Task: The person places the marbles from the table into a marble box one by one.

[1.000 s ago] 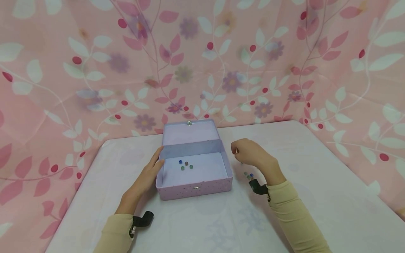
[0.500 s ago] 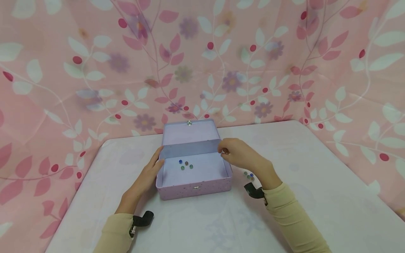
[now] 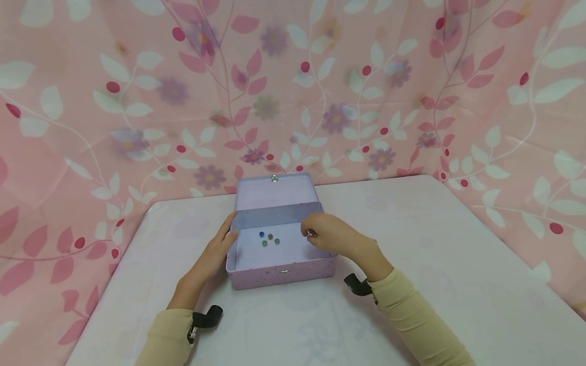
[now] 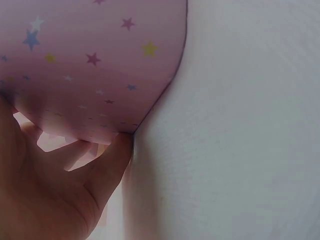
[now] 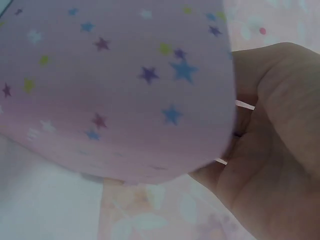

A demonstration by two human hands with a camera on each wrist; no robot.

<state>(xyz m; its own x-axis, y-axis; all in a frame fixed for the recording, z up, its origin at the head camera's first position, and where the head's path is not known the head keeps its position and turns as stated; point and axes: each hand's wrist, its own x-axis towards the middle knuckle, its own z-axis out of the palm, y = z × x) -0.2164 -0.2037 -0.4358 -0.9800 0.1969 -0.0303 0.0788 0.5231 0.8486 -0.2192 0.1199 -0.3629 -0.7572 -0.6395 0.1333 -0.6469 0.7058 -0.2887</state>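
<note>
An open lilac tin box (image 3: pixel 284 277) with a star pattern stands on the white-covered table, its lid (image 3: pixel 276 192) folded back. Several small glass marbles, among them a blue marble (image 3: pixel 262 234) and a green marble (image 3: pixel 276 241), lie on its floor towards the left. My left hand (image 3: pixel 214 254) grips the left wall, thumb over the rim and fingers along the outside. Over the right part of the box, my right hand (image 3: pixel 336 236) has its fingers curled and pinches a small marble, mostly hidden by the fingers. Box walls block both wrist views of the inside.
The table (image 3: pixel 435 284) spreads out around the box, with its rear edge close behind the lid. A pink floral cloth (image 3: pixel 293 91) hangs behind and at both sides. Wrist cameras, one a black mount (image 3: pixel 208 316), stick out from the sleeves.
My right hand has moved left from beside the box, across its right wall, to above the inside. Marbles on the table at the right are now hidden behind that arm. The left hand stays put.
</note>
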